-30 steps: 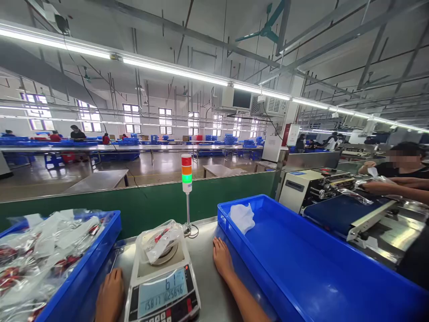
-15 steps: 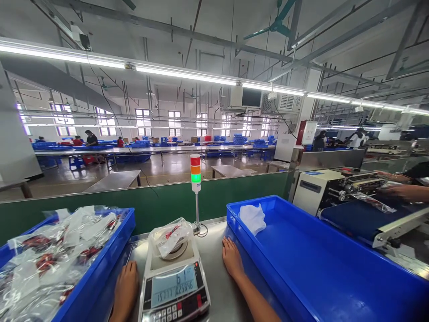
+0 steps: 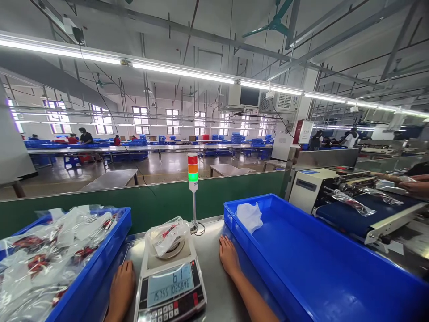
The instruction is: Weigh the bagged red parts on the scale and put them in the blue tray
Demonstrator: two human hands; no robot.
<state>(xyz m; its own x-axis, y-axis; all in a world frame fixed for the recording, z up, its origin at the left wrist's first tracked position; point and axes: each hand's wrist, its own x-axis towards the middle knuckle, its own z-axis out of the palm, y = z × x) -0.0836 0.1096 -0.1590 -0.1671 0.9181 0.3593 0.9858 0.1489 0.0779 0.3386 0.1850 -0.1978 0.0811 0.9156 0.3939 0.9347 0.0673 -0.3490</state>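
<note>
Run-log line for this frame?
left hand: resting by scale | right hand: resting beside blue bin | clear bag: on scale | tower light: green

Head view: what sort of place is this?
Probably a factory packing line: a digital scale with a bagged part on it, a blue bin of filled bags, and a stack light.

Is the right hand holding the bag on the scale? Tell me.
No, the right hand lies flat on the table beside the scale, apart from the bag.
</note>
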